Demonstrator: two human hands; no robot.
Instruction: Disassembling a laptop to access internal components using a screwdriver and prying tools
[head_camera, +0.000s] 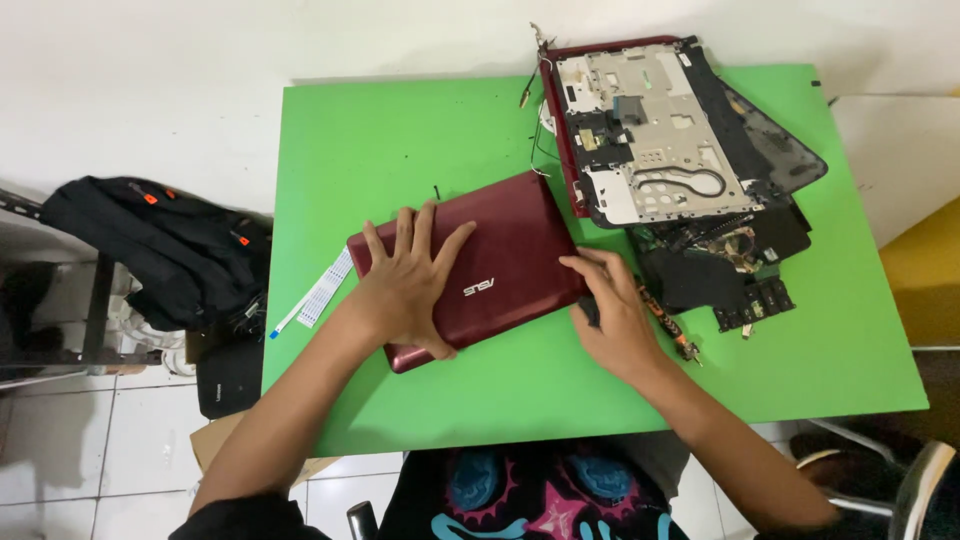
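A glossy dark-red laptop lid (480, 268), a rounded rectangle, lies flat and askew mid-counter (400, 130) on the matte green top. The left hand (408, 283) presses it with a released grip, fingers splayed. The right hand (612, 312) pinches its right edge; something dark beneath the fingers is hard to make out. A stripped grey chassis (655, 135) and black parts (745, 290) crowd just beside it; a white ribbon cable (322, 290) lies left.
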